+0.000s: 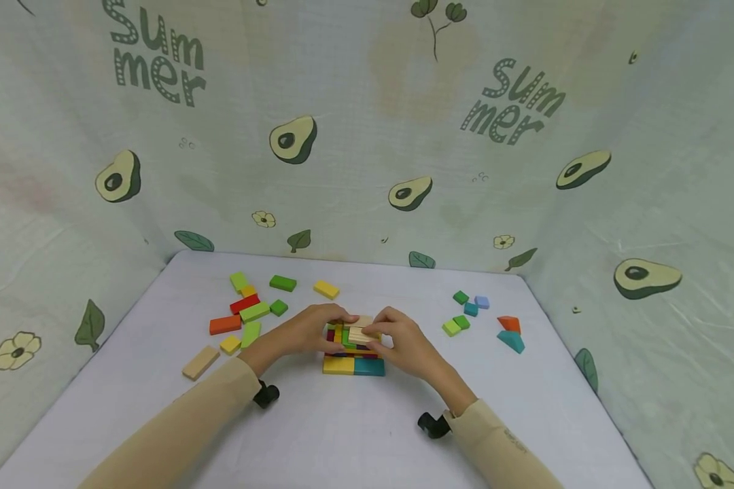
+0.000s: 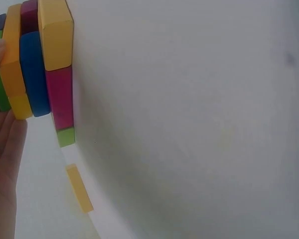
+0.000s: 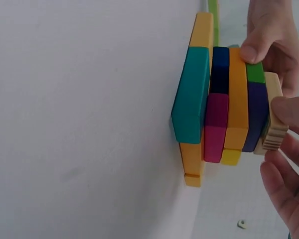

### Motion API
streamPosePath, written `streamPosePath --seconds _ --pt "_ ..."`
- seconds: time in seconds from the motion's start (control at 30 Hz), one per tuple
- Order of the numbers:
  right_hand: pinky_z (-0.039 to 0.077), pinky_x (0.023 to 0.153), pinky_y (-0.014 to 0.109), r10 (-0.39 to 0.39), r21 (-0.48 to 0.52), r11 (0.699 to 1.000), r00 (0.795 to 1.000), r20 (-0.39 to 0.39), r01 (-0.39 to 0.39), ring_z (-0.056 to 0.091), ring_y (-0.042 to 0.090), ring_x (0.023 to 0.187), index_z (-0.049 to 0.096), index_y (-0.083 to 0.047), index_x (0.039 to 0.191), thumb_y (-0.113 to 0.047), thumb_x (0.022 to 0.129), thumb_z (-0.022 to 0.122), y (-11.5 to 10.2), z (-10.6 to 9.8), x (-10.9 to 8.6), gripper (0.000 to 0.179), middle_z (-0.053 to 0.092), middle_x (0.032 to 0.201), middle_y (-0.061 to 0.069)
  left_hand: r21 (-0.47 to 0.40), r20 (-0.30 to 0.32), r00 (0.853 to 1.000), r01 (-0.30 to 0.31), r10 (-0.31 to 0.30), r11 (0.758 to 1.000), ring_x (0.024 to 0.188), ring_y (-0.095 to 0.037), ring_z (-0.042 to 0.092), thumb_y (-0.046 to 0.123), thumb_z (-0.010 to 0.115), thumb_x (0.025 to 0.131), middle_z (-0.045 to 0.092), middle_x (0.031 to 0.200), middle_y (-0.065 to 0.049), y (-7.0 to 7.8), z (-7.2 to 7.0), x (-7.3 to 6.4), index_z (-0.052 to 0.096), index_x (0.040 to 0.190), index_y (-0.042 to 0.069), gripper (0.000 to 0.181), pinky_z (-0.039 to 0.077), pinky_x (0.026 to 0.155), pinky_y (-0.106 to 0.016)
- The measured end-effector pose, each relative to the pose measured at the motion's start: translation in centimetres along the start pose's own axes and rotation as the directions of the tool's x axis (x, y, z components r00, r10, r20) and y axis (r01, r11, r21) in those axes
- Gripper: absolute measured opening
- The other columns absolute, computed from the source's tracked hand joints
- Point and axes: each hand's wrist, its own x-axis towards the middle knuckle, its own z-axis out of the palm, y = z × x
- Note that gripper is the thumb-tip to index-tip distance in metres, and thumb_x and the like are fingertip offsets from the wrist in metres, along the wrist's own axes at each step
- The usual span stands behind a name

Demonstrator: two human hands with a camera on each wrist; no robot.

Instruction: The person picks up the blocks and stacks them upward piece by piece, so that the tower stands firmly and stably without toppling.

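Note:
A layered stack of colored wooden blocks (image 1: 339,367) stands between both hands. My left hand (image 1: 308,331) grips its left side, thumb on the near face and fingers reaching to the far side. In the right wrist view, that thumb presses near a green block (image 3: 255,73) in an upper layer. My right hand (image 1: 406,343) pinches a plain wooden block (image 3: 276,132) at the top of the stack. Another plain wooden block (image 1: 364,320) lies behind it on top. Lower layers show a teal block (image 3: 192,94), a magenta block (image 3: 217,127) and a blue block (image 2: 34,74).
Loose blocks lie left on the white table (image 1: 342,441), among them an orange-red block (image 1: 225,324) and a plain block (image 1: 200,363). A yellow block (image 1: 327,289) lies behind the stack. Small green and blue cubes (image 1: 471,310) and a teal piece (image 1: 511,341) sit right.

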Motion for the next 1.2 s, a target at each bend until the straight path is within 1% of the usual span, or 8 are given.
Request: streamPosePath --seconds 0.13,0.27,0.4,0.57,0.7,0.93,1.03,1.2 --pt "0.062 0.082 0.041 0.014 0.016 1.0 1.0 -0.027 -0.014 0.059 0.019 0.1 0.082 -0.012 0.117 -0.014 0.094 0.084 0.1 0.7 0.1 0.023 0.059 0.116 0.003 0.008 0.001 1.0 0.004 -0.004 1.0 0.117 -0.012 0.063 0.021 0.089 0.089 0.068 0.138 0.002 -0.1 0.1 -0.1 0.066 0.145 0.017 0.061 0.056 0.106 -0.037" --pt "0.062 0.082 0.041 0.062 0.062 0.996 0.998 -0.024 -0.061 0.057 0.016 0.1 0.081 -0.015 0.118 -0.015 0.094 0.083 0.2 1.0 0.2 0.023 0.058 0.125 0.004 0.016 0.002 1.0 0.014 -0.014 1.0 0.119 -0.013 0.063 0.021 0.089 0.089 0.067 0.139 0.002 -0.1 0.2 -0.2 0.066 0.145 0.017 0.061 0.055 0.107 -0.037" --pt "0.063 0.088 0.04 0.111 0.121 0.987 0.994 0.001 -0.11 0.063 0.018 0.102 0.076 -0.015 0.128 -0.019 0.094 0.084 0.2 0.9 0.2 0.035 0.057 0.133 0.005 0.017 -0.001 1.0 0.01 -0.01 1.0 0.118 -0.012 0.063 0.021 0.089 0.089 0.068 0.138 0.002 -0.1 0.2 -0.2 0.066 0.145 0.017 0.061 0.055 0.107 -0.037" --pt "0.063 0.093 0.041 0.174 0.21 0.962 0.985 0.019 -0.174 0.07 0.02 0.104 0.064 -0.015 0.144 -0.022 0.094 0.084 0.7 0.4 -0.1 0.054 0.058 0.14 0.006 0.021 -0.003 1.0 0.002 -0.002 1.0 0.119 -0.013 0.063 0.021 0.089 0.089 0.068 0.138 0.001 0.1 0.0 -0.2 0.065 0.146 0.017 0.061 0.055 0.108 -0.038" --pt "0.062 0.094 0.037 0.199 0.216 0.955 0.979 0.041 -0.203 0.07 0.018 0.105 0.061 -0.016 0.148 -0.025 0.096 0.082 1.1 0.3 -0.1 0.057 0.06 0.141 0.005 0.016 0.001 1.0 0.006 -0.006 1.0 0.12 -0.014 0.063 0.021 0.089 0.089 0.067 0.138 0.0 0.3 -0.2 -0.2 0.065 0.146 0.016 0.062 0.054 0.108 -0.039" --pt "0.062 0.093 0.031 0.214 0.209 0.953 0.976 0.047 -0.219 0.069 0.015 0.103 0.064 -0.017 0.145 -0.025 0.096 0.083 1.4 0.7 0.1 0.053 0.064 0.134 0.002 0.017 0.004 1.0 0.004 -0.004 1.0 0.119 -0.014 0.063 0.021 0.089 0.089 0.067 0.138 0.0 0.3 -0.2 -0.2 0.065 0.146 0.016 0.062 0.054 0.108 -0.038" --pt "0.062 0.093 0.03 0.222 0.209 0.951 0.974 0.053 -0.229 0.069 0.016 0.104 0.063 -0.016 0.146 -0.027 0.095 0.083 1.4 0.8 0.1 0.056 0.064 0.135 0.002 0.017 0.003 1.0 0.007 -0.007 1.0 0.119 -0.014 0.063 0.021 0.089 0.089 0.067 0.138 0.001 0.2 -0.1 -0.1 0.065 0.146 0.016 0.062 0.054 0.108 -0.038" --pt "0.062 0.095 0.034 0.228 0.222 0.946 0.972 0.065 -0.236 0.068 0.018 0.105 0.06 -0.014 0.15 -0.03 0.094 0.084 1.4 0.8 0.0 0.063 0.064 0.139 0.003 0.008 0.003 1.0 0.014 -0.014 1.0 0.119 -0.014 0.063 0.02 0.089 0.089 0.067 0.138 0.0 0.2 0.0 -0.1 0.065 0.146 0.016 0.062 0.055 0.108 -0.039"
